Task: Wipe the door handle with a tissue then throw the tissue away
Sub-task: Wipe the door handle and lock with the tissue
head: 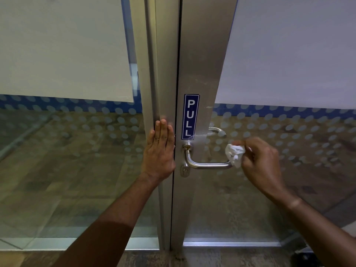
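Observation:
A steel lever door handle (207,165) sticks out of the metal door frame, below a blue PULL sign (190,116). My right hand (259,162) grips a crumpled white tissue (235,154) and presses it against the free right end of the handle. My left hand (159,151) lies flat, fingers together and pointing up, on the metal frame (163,78) just left of the door's edge. A keyhole (184,171) sits under the handle's base.
Glass panels with frosted film and a dotted blue band flank the frame on both sides. A second handle (217,130) shows through the glass on the far side. A dark object (306,258) lies on the floor at the lower right.

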